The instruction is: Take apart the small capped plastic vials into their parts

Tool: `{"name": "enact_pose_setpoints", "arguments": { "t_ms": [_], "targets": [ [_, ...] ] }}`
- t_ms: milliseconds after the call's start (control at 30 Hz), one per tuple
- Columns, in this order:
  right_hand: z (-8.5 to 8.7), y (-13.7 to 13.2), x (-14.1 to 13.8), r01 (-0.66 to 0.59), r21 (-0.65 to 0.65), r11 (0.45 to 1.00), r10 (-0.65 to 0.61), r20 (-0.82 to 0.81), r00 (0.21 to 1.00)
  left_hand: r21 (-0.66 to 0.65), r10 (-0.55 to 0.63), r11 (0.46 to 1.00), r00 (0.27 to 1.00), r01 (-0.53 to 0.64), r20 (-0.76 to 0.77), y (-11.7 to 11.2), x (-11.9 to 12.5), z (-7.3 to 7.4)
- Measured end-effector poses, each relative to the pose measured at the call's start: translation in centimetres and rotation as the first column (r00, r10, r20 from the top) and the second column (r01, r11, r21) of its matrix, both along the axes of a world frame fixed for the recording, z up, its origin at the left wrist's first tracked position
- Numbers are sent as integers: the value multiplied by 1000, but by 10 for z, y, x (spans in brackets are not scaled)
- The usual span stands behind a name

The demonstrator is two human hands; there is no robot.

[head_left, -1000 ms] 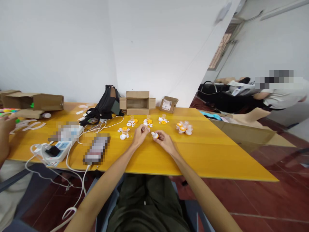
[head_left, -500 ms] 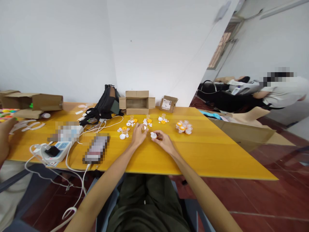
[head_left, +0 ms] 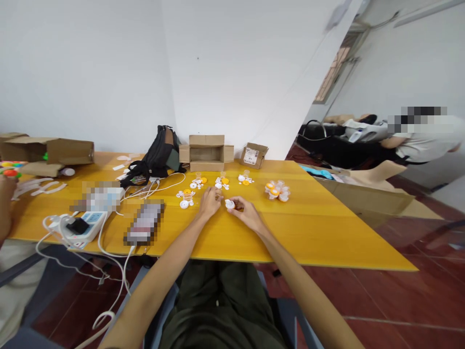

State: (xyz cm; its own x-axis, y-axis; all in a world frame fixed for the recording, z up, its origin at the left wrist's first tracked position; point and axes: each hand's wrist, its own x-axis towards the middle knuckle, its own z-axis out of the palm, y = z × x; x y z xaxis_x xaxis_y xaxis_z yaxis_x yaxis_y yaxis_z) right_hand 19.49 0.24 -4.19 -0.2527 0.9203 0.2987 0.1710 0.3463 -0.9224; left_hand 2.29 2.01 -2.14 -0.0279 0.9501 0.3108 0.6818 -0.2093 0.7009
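My left hand [head_left: 210, 203] is above the table with its fingers curled round a small clear plastic cup [head_left: 218, 197], mostly covered by the fingers. Close beside it, my right hand [head_left: 244, 209] pinches a round white plastic part [head_left: 230, 204] between thumb and fingers. Just beyond the left hand lie small white parts and an orange disc [head_left: 225, 181]. To its left are a white disc [head_left: 184, 204], another orange disc [head_left: 186, 192] and several tiny white pieces. Farther right sits a cluster of clear cups with orange and white parts [head_left: 277, 190].
An open cardboard box [head_left: 207, 155] and a smaller box [head_left: 254, 156] stand by the wall, with a black backpack [head_left: 160, 154] left of them. A phone [head_left: 145, 223] and a power strip [head_left: 90, 224] with cables lie at left. Another person's hand [head_left: 5, 206] shows at the left edge.
My left hand has turned a little, so the clear cup shows less between its fingers. The white part in my right hand has shifted slightly left. The other person's hand has moved left.
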Motion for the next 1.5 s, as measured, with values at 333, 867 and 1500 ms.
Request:
{"name": "enact_pose_setpoints", "arguments": {
  "t_ms": [333, 867, 1500],
  "targets": [
    [0, 0, 0, -4, 1, 1000, 4, 18, 1000, 29, -8, 1000, 1000, 7, 22, 3, -3, -7],
    [-1, 1, 1, -12, 7, 1000, 12, 53, 999, 31, 79, 997, 920, -72, -383, -19, -2, 2],
    [0, 0, 0, -25, 0, 1000, 24, 68, 997, 114, 93, 993, 766, -26, -636, 5, -34, -11]
  ]
}}
